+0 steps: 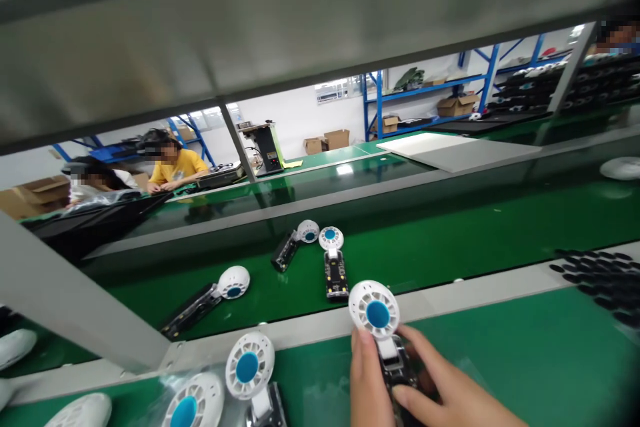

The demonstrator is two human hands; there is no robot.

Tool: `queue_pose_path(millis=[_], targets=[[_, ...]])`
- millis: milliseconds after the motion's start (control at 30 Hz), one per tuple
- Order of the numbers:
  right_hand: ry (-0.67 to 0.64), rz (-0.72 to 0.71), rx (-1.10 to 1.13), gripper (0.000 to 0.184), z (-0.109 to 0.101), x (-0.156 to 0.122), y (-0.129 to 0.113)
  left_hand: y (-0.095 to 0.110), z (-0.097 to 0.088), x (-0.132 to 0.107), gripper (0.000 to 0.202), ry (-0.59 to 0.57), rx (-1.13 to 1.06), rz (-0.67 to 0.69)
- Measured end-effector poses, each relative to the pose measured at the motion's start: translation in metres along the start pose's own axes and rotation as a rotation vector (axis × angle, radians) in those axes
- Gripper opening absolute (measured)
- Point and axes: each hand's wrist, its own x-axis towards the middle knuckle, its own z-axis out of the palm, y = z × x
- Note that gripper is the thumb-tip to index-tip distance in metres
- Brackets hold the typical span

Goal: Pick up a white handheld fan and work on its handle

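Both of my hands are around a small handheld fan [374, 309] with a round white slotted head, a blue centre and a dark body showing its circuitry. My left hand [369, 380] presses along the left side, just below the head. From the right, my right hand [445, 383] wraps the body, its thumb across the front. The lower body is partly hidden by the fingers. To the left, on the green bench, stands a similar fan [249, 365], beside another white fan head [193, 403] cut off by the bottom edge.
Several like fans lie on the green belt [425, 233] beyond the bench, one fan [334, 267] closest to my hands. Black oval pieces [600, 283] are spread at right. A grey post [75, 293] rises at left, and a metal shelf [300, 20] hangs overhead. Two people sit far left.
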Motion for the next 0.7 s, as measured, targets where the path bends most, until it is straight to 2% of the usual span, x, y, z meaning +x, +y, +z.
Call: queue_pose_path(millis=[100,200,267,333,433,500,567,633,700], targets=[[-0.048,-0.026,0.104,0.058,0.001,-0.006,0.006,-0.008,0.001,0.000,0.075,0.047,0.020,0.057],[0.031,-0.079,0.164,0.058,-0.015,0.005,0.011,-0.009,0.008,-0.002,0.080,-0.003,-0.149,0.027],[0.156,-0.046,0.138,0.057,-0.041,0.027,0.013,-0.007,0.013,-0.002,0.082,-0.014,-0.222,-0.006],[0.286,0.049,0.057,0.054,-0.078,0.059,0.011,-0.004,0.016,-0.002,0.084,0.007,-0.223,-0.029],[0.362,0.119,-0.036,0.055,-0.131,0.105,0.002,-0.001,0.018,-0.001,0.086,0.018,-0.198,-0.038],[0.427,0.125,-0.136,0.062,-0.144,0.125,-0.006,-0.002,0.018,0.000,0.085,0.032,-0.191,-0.039],[0.459,0.072,-0.255,0.068,-0.130,0.133,-0.015,-0.004,0.019,0.001,0.083,0.059,-0.184,-0.037],[0.405,-0.035,-0.351,0.066,-0.092,0.132,-0.021,-0.009,0.019,0.002,0.083,0.070,-0.172,-0.027],[0.293,-0.124,-0.406,0.065,-0.048,0.129,-0.025,-0.014,0.018,0.004,0.081,0.017,-0.161,-0.029]])
